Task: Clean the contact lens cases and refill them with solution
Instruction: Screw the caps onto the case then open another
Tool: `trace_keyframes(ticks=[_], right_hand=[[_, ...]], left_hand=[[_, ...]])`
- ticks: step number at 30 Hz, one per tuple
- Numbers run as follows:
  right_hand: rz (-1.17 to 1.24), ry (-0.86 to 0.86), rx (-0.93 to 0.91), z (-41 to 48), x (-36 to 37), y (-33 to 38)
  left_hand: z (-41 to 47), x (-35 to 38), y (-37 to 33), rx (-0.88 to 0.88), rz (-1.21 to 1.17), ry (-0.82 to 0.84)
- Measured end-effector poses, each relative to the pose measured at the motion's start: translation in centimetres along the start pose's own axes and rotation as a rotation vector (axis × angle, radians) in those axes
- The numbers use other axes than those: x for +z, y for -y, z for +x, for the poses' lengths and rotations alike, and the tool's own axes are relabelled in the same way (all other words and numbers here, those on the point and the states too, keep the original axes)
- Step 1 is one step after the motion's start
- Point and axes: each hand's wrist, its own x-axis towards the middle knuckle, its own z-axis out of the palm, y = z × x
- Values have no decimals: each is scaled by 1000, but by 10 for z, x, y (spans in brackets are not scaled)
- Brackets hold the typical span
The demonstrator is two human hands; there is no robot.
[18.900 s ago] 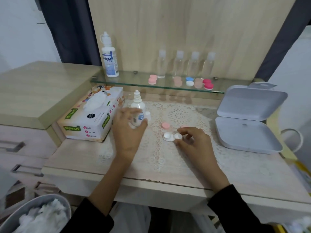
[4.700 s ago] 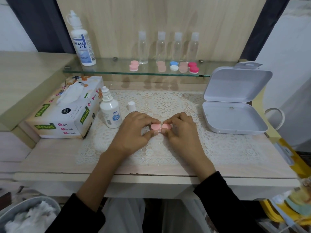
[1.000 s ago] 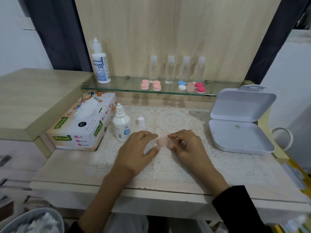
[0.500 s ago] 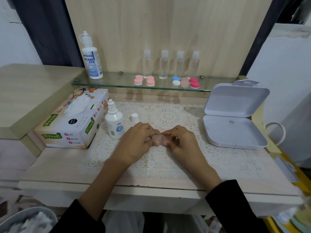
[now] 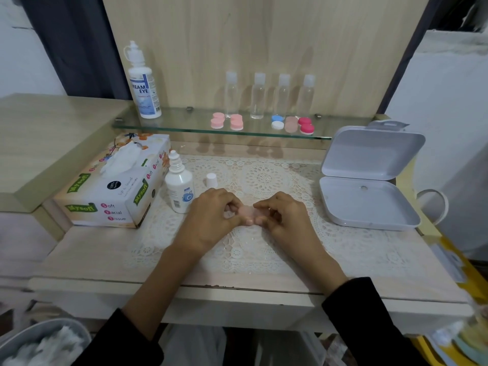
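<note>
now both hands, left hand (image 5: 211,216) & right hand (image 5: 284,217), pinch pink lens case (image 5: 247,210).

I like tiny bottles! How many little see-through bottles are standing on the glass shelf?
4. All stand in a row on the glass shelf, left to right: first bottle, second bottle, third bottle, fourth bottle. None seems hidden.

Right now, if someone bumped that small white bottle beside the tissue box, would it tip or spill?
It would probably tip easily: the small white bottle stands tall and narrow on the lace mat. It could leak, since its cap sits apart on the mat. It looks like light plastic, so a nudge might slide it.
</note>
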Motion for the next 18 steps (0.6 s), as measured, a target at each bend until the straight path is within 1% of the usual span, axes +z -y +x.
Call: trace_keyframes(ticks=[4, 7, 10, 12, 14, 16, 18], right_hand=[[19, -7, 1, -1, 0, 1], [27, -13, 1, -1, 1, 1], [18, -11, 6, -1, 1, 0], [11, -12, 1, 0, 1, 0], [9, -3, -3, 0, 1, 0], [16, 1, -2, -1, 0, -1], [34, -4, -2, 0, 0, -1]], left_hand=[[2, -4, 7, 98, -73, 180], [6, -4, 7, 103, -42, 162], [8, -1, 2, 57, 3, 83], [7, -1, 3, 0, -16, 34], [6, -3, 6, 3, -73, 76], [5, -7, 9, 70, -112, 189], [5, -7, 12, 138, -106, 223]])
